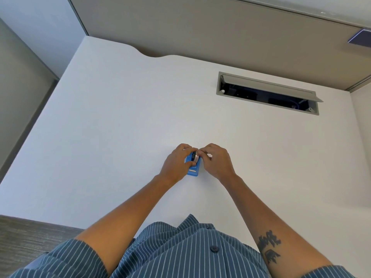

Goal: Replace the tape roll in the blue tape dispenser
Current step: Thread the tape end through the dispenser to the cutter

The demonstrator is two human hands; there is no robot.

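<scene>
Small blue plastic tape dispenser (193,169) standing on white desk top (112,121), near middle, between both hands. No readable writing on dispenser; label too small to tell. Grey-rimmed tape roll (195,156) sitting at top of dispenser, partly hidden by fingers. Left hand (177,163) wrapped around dispenser side, thumb on roll. Right hand (215,160) pinching roll edge with fingertips. Grey rectangular cable hatch (268,93) in desk, lid raised, dark cables inside.
</scene>
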